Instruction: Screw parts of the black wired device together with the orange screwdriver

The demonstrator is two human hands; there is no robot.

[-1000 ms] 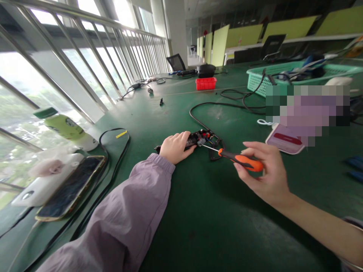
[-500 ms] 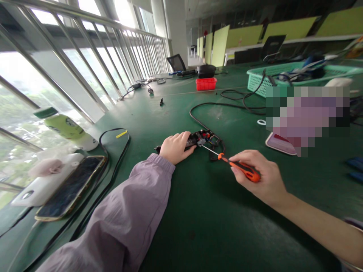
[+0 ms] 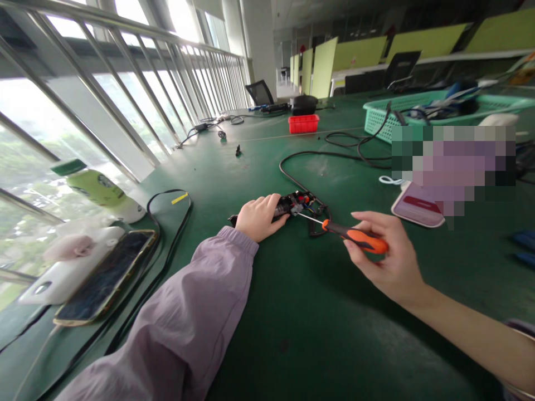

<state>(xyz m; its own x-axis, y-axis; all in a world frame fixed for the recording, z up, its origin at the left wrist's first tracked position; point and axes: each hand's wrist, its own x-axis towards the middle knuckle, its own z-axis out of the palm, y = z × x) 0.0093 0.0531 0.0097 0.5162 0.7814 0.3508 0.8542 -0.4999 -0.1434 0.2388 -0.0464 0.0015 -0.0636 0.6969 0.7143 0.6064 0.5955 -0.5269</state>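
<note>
L hand (image 3: 258, 218) is positioned over a black device (image 3: 283, 206), which lies on the green bench (image 3: 292, 317) approx. mid-view; fingers of this hand are wrapped over the housing, thumb along the near side, unit pinned to the surface. Device's R end is open, w/ red parts and colored wires (image 3: 312, 210) exposed. R hand (image 3: 387, 253) carries an orange/black screwdriver (image 3: 368, 240): handle sits btwn thumb (below) and fingers (above), grip light, index fingertip raised clear of the handle. Shaft (image 3: 310, 218) points L and slightly up, tip at the device's open end; exact seat of tip too small to confirm. A black cable (image 3: 298, 153) curves on the bench behind the device. Further back: small black part (image 3: 238, 150), red box (image 3: 304, 123), and, to the R, a green basket (image 3: 376, 123) w/ mixed items in it. Near R hand, beyond it: phone w/ pink edge (image 3: 419, 204), partly under a pixelated patch. L side, well apart from the device: dark-screen phone (image 3: 106, 278) beside a white item (image 3: 54, 281), bottle w/ green cap (image 3: 100, 192), and a black cord (image 3: 171, 245) w/ yellow tag (image 3: 179, 198). Metal railing (image 3: 125, 39) runs along the L edge.
</note>
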